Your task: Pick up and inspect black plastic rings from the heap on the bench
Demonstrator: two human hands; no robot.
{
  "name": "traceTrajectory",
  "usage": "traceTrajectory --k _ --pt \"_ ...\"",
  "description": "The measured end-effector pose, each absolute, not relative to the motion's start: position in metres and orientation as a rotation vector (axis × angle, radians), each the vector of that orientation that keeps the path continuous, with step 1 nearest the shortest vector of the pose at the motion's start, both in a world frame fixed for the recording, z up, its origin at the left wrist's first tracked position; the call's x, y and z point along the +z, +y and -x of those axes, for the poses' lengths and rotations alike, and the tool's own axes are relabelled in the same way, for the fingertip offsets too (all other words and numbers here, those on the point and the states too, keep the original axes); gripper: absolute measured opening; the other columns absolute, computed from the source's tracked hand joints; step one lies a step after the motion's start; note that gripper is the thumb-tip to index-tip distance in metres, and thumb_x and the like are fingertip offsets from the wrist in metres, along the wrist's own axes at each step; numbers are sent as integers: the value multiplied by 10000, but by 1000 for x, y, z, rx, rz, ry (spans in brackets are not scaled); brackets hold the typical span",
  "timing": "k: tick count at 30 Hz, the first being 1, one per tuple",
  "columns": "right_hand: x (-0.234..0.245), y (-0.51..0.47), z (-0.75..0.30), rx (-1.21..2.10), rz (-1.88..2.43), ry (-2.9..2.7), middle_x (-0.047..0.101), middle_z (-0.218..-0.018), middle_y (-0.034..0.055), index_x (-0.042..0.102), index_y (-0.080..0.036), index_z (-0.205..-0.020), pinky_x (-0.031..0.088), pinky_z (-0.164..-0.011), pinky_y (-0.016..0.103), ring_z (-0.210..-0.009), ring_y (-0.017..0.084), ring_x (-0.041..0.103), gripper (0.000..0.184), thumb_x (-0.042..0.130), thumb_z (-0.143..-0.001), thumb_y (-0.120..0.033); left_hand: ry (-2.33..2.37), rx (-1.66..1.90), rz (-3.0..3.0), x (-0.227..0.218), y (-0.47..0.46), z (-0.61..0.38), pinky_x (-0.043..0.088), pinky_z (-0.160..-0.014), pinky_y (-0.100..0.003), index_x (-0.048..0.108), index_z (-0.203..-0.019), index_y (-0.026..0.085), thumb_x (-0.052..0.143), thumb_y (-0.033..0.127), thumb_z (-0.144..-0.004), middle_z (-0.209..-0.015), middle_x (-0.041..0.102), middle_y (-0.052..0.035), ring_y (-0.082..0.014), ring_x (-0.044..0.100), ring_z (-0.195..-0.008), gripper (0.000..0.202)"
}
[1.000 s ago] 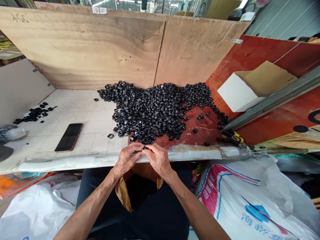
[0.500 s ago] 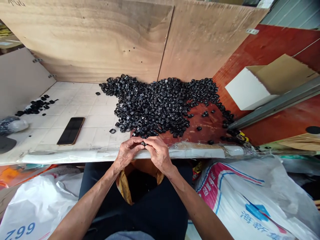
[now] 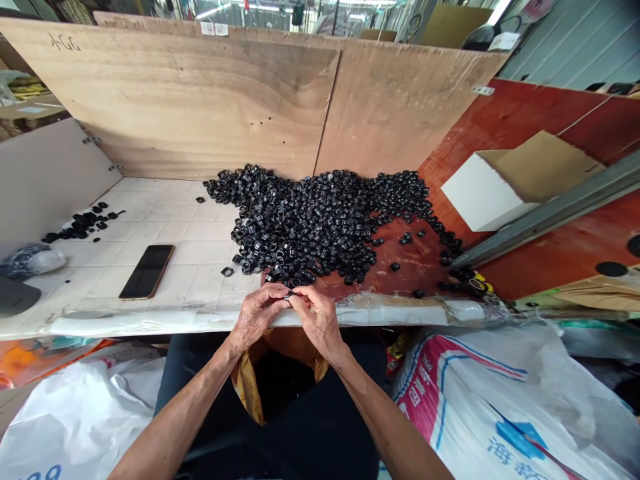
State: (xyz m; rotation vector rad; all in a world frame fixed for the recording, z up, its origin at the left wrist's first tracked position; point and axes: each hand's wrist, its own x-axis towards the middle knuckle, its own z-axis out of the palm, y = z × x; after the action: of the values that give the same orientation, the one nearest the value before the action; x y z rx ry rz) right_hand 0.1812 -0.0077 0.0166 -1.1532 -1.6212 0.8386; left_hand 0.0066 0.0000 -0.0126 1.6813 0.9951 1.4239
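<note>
Left hand [image 3: 257, 317]: pinched nearly shut, you've got the small black ring [image 3: 289, 295] between your fingertips
Right hand [image 3: 317, 321]: same deal, closed in on that ring from the other side
Ring spot: right between your hands, mostly hidden, just above the taped table edge [image 3: 380, 311]
Pile: heap of black rings [image 3: 310, 227] just past your hands, spread over white tile [image 3: 175, 230] and red board [image 3: 400, 263]
Off to your left: black phone [image 3: 147, 271] on the tile

Plywood backboards [image 3: 200, 107], corrugated metal wall [image 3: 575, 40] (pale grey), bright ceiling lights [image 3: 213, 11]
</note>
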Motion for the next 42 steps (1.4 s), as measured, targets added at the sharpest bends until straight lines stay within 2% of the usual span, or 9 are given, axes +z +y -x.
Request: traceTrajectory --k 8,12,19,24,28,33,36,40,42 --pt "10 5 -192 635 792 -1823 705 -1063 97 755 -228 -1130 562 -876 350 -988 218 681 282 511 -1006 -160 975 1293 -1429 -1 -1 -4 568 -938 -358 769 -963 178 796 337 -878 -1035 767 -74 -207 709 -972 182" --pt "11 5 -188 706 866 -1733 704 -1058 79 770 -229 -1067 561 -831 322 -955 203 684 249 539 -991 -172 964 1339 -1386 -4 1 -4 574 -929 -363 764 -951 179 817 336 -857 -1030 754 -69 -204 708 -965 190" --pt "4 -1 -173 705 1107 -1609 706 -869 45 661 -185 -1179 552 -709 269 -770 180 681 236 560 -1002 -304 977 1449 -1705 -15 2 -4 565 -951 -366 765 -959 203 772 261 -908 -1051 758 -75 -210 713 -1026 78" --pt "0 1 -173 741 1138 -1638 674 -737 18 662 -195 -884 479 -579 227 -598 137 621 246 550 -1012 -373 946 1409 -1746 -17 2 -3 570 -928 -341 743 -985 207 736 224 -936 -1083 742 -71 -191 715 -1008 52" --pt "-1 2 -183 762 1066 -1731 677 -748 16 691 -184 -1008 450 -563 223 -608 138 608 203 583 -987 -355 971 1423 -1660 -19 3 -3 576 -931 -340 740 -994 209 754 258 -923 -1066 737 -66 -196 714 -1014 88" --pt "1 -1 -189 601 1119 -1837 549 -594 -21 653 -189 -761 386 -562 236 -524 114 487 332 534 -1026 -349 1001 1406 -1611 -19 3 -2 562 -988 -376 747 -1000 206 770 297 -909 -1089 746 -81 -220 705 -1074 131" --pt "4 -6 -187 683 1111 -1775 583 -660 -18 675 -181 -875 402 -565 228 -551 115 510 249 585 -996 -378 988 1429 -1548 -18 2 -3 560 -988 -368 751 -993 209 779 307 -900 -1078 746 -75 -213 707 -1056 138" --pt "7 -11 -187 700 1098 -1762 594 -659 -8 648 -189 -755 422 -582 239 -571 123 518 285 586 -983 -348 963 1442 -1484 -17 1 -4 559 -978 -355 751 -991 205 788 302 -891 -1072 739 -75 -206 701 -1045 144" --pt "7 -11 -187 718 1073 -1717 665 -787 19 698 -177 -935 460 -610 241 -625 134 571 176 621 -950 -334 956 1428 -1476 -17 1 -4 558 -977 -350 751 -989 203 785 294 -894 -1068 737 -73 -203 701 -1041 136"
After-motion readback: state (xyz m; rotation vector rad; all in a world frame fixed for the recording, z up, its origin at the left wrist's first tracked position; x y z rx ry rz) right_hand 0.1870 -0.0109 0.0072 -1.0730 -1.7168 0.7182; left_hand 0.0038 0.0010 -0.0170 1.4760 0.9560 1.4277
